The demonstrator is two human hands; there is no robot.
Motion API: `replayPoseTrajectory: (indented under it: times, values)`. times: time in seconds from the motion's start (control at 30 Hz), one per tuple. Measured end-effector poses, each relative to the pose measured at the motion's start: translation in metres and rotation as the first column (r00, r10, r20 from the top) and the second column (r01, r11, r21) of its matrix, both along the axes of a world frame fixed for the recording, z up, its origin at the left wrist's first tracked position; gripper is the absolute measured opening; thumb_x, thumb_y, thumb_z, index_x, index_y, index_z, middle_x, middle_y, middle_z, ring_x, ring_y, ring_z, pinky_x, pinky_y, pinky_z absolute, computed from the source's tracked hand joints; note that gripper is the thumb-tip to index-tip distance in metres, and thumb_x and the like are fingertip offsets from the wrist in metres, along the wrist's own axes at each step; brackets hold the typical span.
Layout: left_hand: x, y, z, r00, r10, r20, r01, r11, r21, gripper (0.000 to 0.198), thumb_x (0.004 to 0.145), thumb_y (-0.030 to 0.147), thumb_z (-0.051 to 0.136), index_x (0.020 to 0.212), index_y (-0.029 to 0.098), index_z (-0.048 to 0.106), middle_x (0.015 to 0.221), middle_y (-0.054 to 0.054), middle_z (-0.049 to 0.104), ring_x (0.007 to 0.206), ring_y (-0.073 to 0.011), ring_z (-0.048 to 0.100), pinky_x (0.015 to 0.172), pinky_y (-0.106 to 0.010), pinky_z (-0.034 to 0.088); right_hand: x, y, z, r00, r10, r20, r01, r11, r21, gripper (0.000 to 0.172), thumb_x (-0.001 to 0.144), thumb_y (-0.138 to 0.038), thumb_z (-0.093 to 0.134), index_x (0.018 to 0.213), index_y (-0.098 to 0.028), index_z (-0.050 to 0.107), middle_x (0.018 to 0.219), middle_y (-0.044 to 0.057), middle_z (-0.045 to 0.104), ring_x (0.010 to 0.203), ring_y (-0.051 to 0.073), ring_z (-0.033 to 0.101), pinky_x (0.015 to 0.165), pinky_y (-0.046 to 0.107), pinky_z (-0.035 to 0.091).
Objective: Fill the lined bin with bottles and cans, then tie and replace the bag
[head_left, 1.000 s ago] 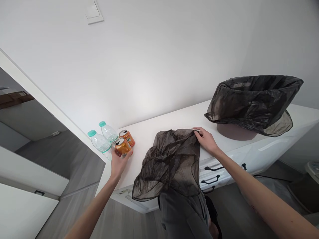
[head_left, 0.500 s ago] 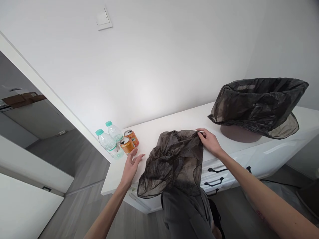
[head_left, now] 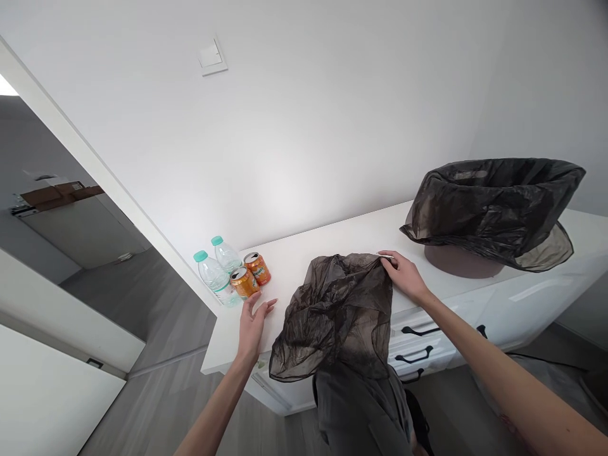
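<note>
A crumpled, see-through black trash bag [head_left: 332, 310] lies on the white cabinet top and hangs over its front edge. My right hand [head_left: 403, 276] pinches the bag's upper right corner. Over the cabinet top, my left hand [head_left: 251, 323] is open with fingers apart, just in front of the nearer orange soda can [head_left: 244, 284]; it holds nothing. A second orange soda can [head_left: 258, 268] stands right behind that one. Beside the cans are two clear plastic bottles with teal caps, the nearer bottle [head_left: 213, 278] and the farther bottle [head_left: 227, 255].
A brownish bin [head_left: 460, 263] lined with a black bag [head_left: 494, 202] stands on the right of the white cabinet [head_left: 294, 392]. Black drawer handles [head_left: 414, 354] stick out in front. A doorway opens on the left, and a wall switch [head_left: 212, 57] is above.
The view has shifted slightly, so everything sits a little lower and further right. My left hand has drawn slightly away from the nearer can. My right hand keeps its pinch on the bag.
</note>
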State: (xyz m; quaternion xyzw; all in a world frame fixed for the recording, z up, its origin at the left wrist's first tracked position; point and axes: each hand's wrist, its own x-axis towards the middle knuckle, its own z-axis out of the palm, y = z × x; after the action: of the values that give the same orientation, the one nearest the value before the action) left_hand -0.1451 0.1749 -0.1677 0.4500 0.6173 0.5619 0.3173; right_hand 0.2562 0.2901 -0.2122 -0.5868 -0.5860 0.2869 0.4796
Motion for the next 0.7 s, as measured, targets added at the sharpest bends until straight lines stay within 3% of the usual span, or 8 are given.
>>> replayPoseTrajectory:
  times: [0.1,0.17,0.27,0.37,0.53,0.7]
  values:
    - [0.001,-0.003,0.002,0.999,-0.007,-0.032,0.007,1.0,0.016,0.051,0.09,0.053,0.066,0.126,0.019,0.055,0.14,-0.017,0.064,0.117,-0.0272,0.074,0.107,-0.043,0.054,-0.001,-0.003,0.0,0.997,0.026,-0.071,-0.026,1.0,0.0,0.047,0.093,-0.051,0.055,0.126,-0.022,0.07,0.099,0.009,0.079,0.099,0.028,0.071,0.089,0.04,0.05]
    - [0.003,-0.007,0.006,0.995,-0.075,-0.064,0.077,0.997,0.019,0.049,0.088,0.058,0.066,0.119,0.02,0.058,0.142,-0.016,0.064,0.116,-0.0267,0.074,0.106,-0.043,0.055,0.0,-0.008,0.001,0.985,0.072,-0.16,-0.073,0.997,0.001,0.05,0.091,-0.055,0.06,0.129,-0.023,0.068,0.102,0.009,0.079,0.102,0.028,0.071,0.092,0.04,0.052]
    - [0.007,-0.012,0.014,0.961,-0.229,-0.155,0.223,0.973,-0.06,0.053,0.087,0.067,0.064,0.114,0.021,0.062,0.13,-0.014,0.072,0.111,-0.0266,0.074,0.102,-0.043,0.055,0.003,-0.018,0.005,0.951,0.135,-0.277,-0.144,0.989,-0.013,0.059,0.088,-0.061,0.067,0.133,-0.023,0.065,0.106,0.01,0.079,0.108,0.029,0.07,0.095,0.04,0.052]
    - [0.01,-0.014,0.019,0.921,-0.323,-0.22,0.296,0.944,-0.148,0.057,0.086,0.067,0.066,0.12,0.021,0.06,0.117,-0.012,0.076,0.105,-0.0255,0.074,0.1,-0.042,0.054,0.007,-0.032,0.014,0.933,0.158,-0.323,-0.18,0.983,-0.039,0.069,0.085,-0.066,0.071,0.139,-0.024,0.063,0.109,0.011,0.078,0.115,0.03,0.069,0.102,0.042,0.049]
    - [0.013,-0.017,0.019,0.838,-0.444,-0.318,0.41,0.896,-0.171,0.056,0.08,0.049,0.076,0.124,0.022,0.056,0.094,-0.003,0.073,0.093,-0.0218,0.071,0.093,-0.04,0.053,0.028,-0.056,0.037,0.951,0.228,-0.208,-0.249,0.965,-0.08,0.083,0.073,-0.07,0.081,0.139,-0.024,0.066,0.093,0.007,0.077,0.104,0.03,0.071,0.097,0.041,0.052]
    - [0.016,-0.024,0.025,0.791,-0.526,-0.313,0.501,0.85,-0.163,0.05,0.082,0.042,0.073,0.125,0.023,0.057,0.091,0.001,0.067,0.086,-0.0176,0.067,0.092,-0.037,0.054,0.062,-0.051,0.048,0.927,0.367,-0.078,-0.374,0.887,-0.27,0.06,0.083,-0.071,0.072,0.123,-0.026,0.076,0.113,0.012,0.079,0.109,0.034,0.072,0.087,0.038,0.057]
